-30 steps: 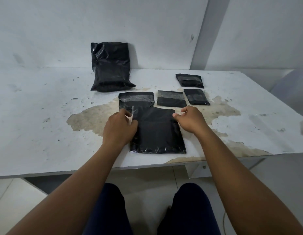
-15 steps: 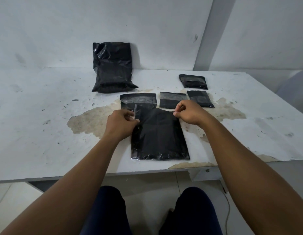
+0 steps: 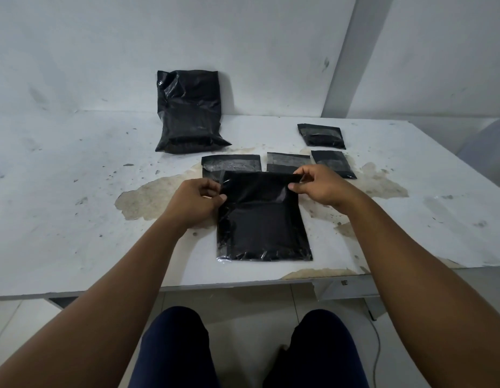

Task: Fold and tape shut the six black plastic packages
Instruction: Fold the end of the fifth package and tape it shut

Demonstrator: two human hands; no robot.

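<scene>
Four small black packages (image 3: 231,165) beyond it seem folded and taped, while the near package (image 3: 263,219) on the table (image 3: 75,219) is pinched at its top flap by the left hand (image 3: 195,203) and right hand (image 3: 321,186), the large far package (image 3: 190,113) apparently left

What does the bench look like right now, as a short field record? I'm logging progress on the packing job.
In hand: flat black package, near table edge
Left hand: pinches its top left corner
Right hand: pinches the top flap, right side
Flap: lifted, folding toward the person
Small flat packages behind: four
Bulky package: leans on the wall
Table: white, stained
</scene>
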